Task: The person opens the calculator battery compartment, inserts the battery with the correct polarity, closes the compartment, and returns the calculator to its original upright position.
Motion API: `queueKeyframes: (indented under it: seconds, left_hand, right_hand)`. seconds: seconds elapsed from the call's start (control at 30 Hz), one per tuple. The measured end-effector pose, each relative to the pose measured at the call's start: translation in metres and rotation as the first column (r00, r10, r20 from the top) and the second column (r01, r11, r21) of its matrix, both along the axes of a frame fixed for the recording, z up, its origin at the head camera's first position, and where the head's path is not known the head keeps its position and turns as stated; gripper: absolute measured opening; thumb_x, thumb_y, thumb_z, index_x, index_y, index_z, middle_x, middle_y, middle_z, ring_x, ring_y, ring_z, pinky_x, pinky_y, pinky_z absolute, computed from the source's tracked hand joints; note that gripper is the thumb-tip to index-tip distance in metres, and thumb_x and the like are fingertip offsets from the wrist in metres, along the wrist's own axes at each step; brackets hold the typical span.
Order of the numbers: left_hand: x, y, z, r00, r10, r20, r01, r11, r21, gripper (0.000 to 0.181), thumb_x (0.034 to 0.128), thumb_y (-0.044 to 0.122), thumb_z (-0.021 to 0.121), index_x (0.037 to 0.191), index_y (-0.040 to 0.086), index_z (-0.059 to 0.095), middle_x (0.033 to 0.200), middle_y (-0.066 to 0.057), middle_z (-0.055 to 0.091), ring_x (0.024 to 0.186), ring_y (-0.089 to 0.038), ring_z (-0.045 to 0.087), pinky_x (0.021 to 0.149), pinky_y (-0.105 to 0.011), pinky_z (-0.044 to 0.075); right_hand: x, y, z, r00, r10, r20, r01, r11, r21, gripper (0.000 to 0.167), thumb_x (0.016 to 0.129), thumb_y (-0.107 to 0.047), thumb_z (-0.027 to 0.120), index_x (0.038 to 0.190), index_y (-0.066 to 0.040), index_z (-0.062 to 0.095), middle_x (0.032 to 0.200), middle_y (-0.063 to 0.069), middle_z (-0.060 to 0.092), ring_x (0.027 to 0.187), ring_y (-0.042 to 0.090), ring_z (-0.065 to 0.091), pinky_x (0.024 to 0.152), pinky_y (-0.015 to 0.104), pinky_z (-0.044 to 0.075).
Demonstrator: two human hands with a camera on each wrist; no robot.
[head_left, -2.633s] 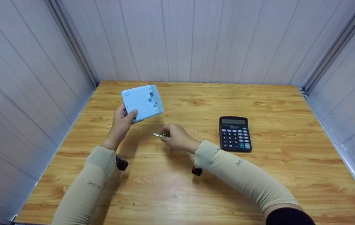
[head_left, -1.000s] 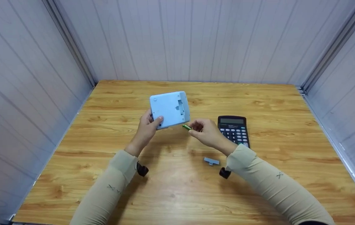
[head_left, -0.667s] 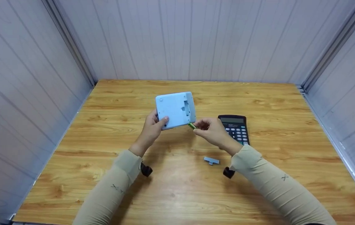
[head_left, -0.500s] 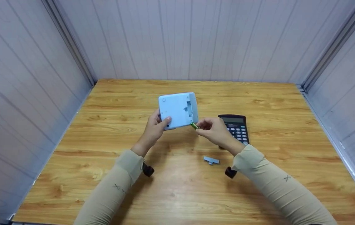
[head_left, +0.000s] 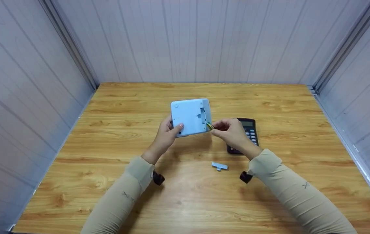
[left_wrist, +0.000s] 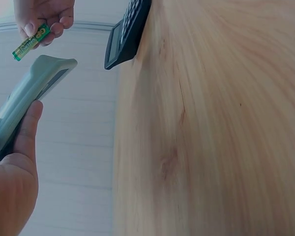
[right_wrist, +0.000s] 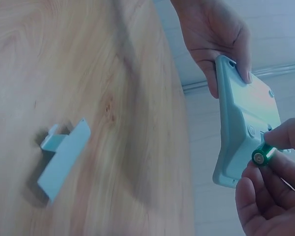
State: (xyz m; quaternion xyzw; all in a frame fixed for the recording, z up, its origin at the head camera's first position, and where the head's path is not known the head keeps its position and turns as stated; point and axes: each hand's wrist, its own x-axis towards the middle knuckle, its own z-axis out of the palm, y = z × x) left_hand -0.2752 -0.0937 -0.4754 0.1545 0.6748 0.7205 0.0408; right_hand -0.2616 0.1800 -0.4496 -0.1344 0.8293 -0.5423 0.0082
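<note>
My left hand [head_left: 166, 131] grips a pale blue calculator [head_left: 187, 117] by its lower left corner, thumb on its back. That back faces up, tilted, and its battery slot [head_left: 203, 115] is uncovered. Between thumb and fingers my right hand [head_left: 233, 131] pinches a green battery [head_left: 210, 126]. One end of the battery lies over the lower end of the slot in the head view. The left wrist view shows the battery [left_wrist: 31, 43] just above the calculator's thick end [left_wrist: 51, 69]; the right wrist view shows its flat end [right_wrist: 259, 157].
A small pale blue battery cover [head_left: 219, 166] lies on the wooden table [head_left: 185, 201], in front of the hands. Behind my right hand lies a black calculator [head_left: 250, 125], partly hidden by that hand. Pale panel walls [head_left: 185, 42] enclose the table at the back and sides.
Both hands have moved right with the calculator and the battery. The battery has come from below the calculator up to its slot. The cover, hidden at first, now shows on the table.
</note>
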Motion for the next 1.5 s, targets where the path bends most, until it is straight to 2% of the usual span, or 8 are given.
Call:
queueKeyframes:
  seconds: [0.17,0.33,0.47,0.63,0.73,1.0,1.33,1.5]
  left_hand:
    - [0.000,0.003,-0.005,1.000,-0.012,0.012,0.012,1.000,0.000,0.049,0.1122,0.000,0.050,0.161,-0.001,0.043,0.152,-0.024,0.062,0.135,-0.035,0.066,0.107,-0.045,0.062]
    - [0.001,0.006,-0.007,1.000,-0.025,0.019,0.025,1.000,-0.004,0.050,0.1128,0.002,0.051,0.162,0.001,0.043,0.153,-0.022,0.061,0.137,-0.035,0.065,0.108,-0.045,0.061]
    - [0.002,0.008,-0.007,0.999,-0.031,0.006,0.031,0.999,-0.017,0.050,0.1132,0.003,0.051,0.163,0.001,0.042,0.154,-0.022,0.060,0.139,-0.036,0.064,0.109,-0.046,0.061]
    - [0.002,0.013,-0.007,0.999,-0.034,0.006,0.035,0.999,-0.025,0.051,0.1128,0.003,0.051,0.163,-0.001,0.040,0.155,-0.024,0.060,0.140,-0.037,0.063,0.109,-0.048,0.060]
    - [0.003,0.015,-0.007,0.999,-0.044,0.004,0.044,0.999,-0.025,0.052,0.1124,0.002,0.052,0.163,-0.001,0.040,0.155,-0.025,0.059,0.140,-0.038,0.063,0.110,-0.049,0.059]
    - [0.005,0.018,-0.007,0.998,-0.066,-0.016,0.065,0.997,-0.041,0.050,0.1125,0.001,0.051,0.161,-0.003,0.041,0.154,-0.026,0.059,0.139,-0.037,0.063,0.110,-0.050,0.060]
    - [0.008,0.023,-0.007,0.996,-0.090,0.001,0.090,0.995,-0.038,0.049,0.1129,0.003,0.053,0.161,0.000,0.043,0.155,-0.023,0.060,0.140,-0.036,0.063,0.110,-0.052,0.059]
    - [0.009,0.025,-0.007,0.995,-0.098,0.008,0.098,0.995,-0.037,0.049,0.1128,0.004,0.053,0.160,0.000,0.043,0.154,-0.024,0.059,0.140,-0.036,0.062,0.111,-0.052,0.059]
  right_hand:
    - [0.000,0.005,0.000,1.000,0.005,0.022,-0.005,1.000,-0.010,0.015,0.100,-0.006,0.076,0.113,0.000,0.078,0.108,0.014,0.078,0.092,0.015,0.069,0.078,0.019,0.058]
    - [-0.001,0.009,0.003,1.000,-0.012,0.019,0.012,1.000,0.010,0.028,0.103,-0.007,0.072,0.130,-0.001,0.073,0.114,0.016,0.075,0.096,0.018,0.067,0.078,0.020,0.057]
    - [-0.002,0.012,0.006,1.000,-0.022,0.004,0.022,1.000,0.012,0.036,0.104,-0.007,0.070,0.140,-0.003,0.069,0.112,0.015,0.073,0.093,0.018,0.064,0.074,0.020,0.055]
    - [-0.004,0.016,0.008,1.000,0.003,-0.015,-0.003,1.000,-0.025,0.044,0.103,-0.004,0.069,0.147,-0.004,0.065,0.112,0.018,0.073,0.087,0.017,0.063,0.070,0.020,0.054]
    - [-0.004,0.017,0.008,1.000,0.007,-0.017,-0.007,0.999,-0.035,0.044,0.103,-0.003,0.068,0.147,-0.005,0.065,0.113,0.019,0.073,0.086,0.017,0.062,0.070,0.020,0.053]
    - [-0.007,0.017,0.012,0.999,-0.041,-0.008,0.040,0.999,-0.023,0.035,0.101,-0.006,0.069,0.136,-0.001,0.063,0.115,0.017,0.070,0.093,0.020,0.065,0.077,0.022,0.058]
    - [-0.007,0.015,0.016,0.996,-0.092,-0.004,0.092,0.994,-0.063,0.032,0.101,-0.009,0.075,0.130,-0.001,0.065,0.112,0.013,0.074,0.096,0.019,0.067,0.080,0.022,0.057]
    - [-0.007,0.014,0.016,0.995,-0.092,-0.033,0.089,0.993,-0.083,0.029,0.100,-0.007,0.076,0.126,0.000,0.066,0.110,0.013,0.073,0.094,0.018,0.068,0.080,0.021,0.059]
